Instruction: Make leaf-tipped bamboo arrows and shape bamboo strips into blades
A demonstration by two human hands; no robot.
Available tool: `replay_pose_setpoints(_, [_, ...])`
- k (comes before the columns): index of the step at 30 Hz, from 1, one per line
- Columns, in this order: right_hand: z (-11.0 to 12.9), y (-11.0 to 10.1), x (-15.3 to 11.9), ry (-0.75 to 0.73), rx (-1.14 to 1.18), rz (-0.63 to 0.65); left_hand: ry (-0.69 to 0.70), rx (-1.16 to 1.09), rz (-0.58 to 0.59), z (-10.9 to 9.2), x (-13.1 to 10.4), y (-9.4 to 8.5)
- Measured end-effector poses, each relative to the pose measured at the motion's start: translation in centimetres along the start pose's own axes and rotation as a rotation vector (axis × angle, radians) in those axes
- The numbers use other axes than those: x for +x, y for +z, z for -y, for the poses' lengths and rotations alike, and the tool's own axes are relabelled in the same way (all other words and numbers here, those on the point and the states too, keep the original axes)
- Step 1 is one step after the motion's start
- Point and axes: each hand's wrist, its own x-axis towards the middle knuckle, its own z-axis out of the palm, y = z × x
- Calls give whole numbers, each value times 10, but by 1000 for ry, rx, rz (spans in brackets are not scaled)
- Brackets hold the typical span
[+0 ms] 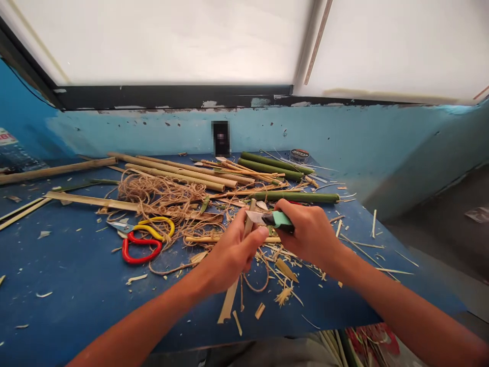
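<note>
Near the middle of the blue table, my left hand point(236, 251) is closed around a thin bamboo strip point(228, 300), whose flat lower end sticks out below the palm and whose upper tip shows above the fingers. My right hand point(305, 224) grips a knife point(282, 219) with a green and black handle. Its blade points left and lies against the upper part of the strip, close to my left thumb. Left of my hands are scissors point(155, 239) with one yellow and one red handle loop, beside a tangle of brown twine point(153, 191).
Pale bamboo poles point(183, 176) and green bamboo pieces point(296, 197) lie behind my hands. A dark upright object point(221, 138), partly pixelated, stands against the blue wall point(153, 132). Shavings and slivers litter the table point(95, 306). A clear bottle point(17, 150) is at far left.
</note>
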Motion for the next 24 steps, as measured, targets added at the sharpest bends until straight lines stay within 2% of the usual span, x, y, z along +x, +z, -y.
replay_pose_setpoints(3, [4,3,-5,-30,-7,14,42,191,-47,4,-7,4])
replay_pose_setpoints(9, [6,7,-8,-74,17,0,195,396,-113,8,-5,5])
replay_pose_setpoints(15, [13,9,-10,-81,-95,-88,328,531,-185,11,-1,6])
replay_pose_setpoints(20, [12,13,-9,-90,-282,-160,309,602,-246,12,2,8])
replay_pose_setpoints(24, [9,11,-2,-79,-406,-118,242,560,-303,14,9,9])
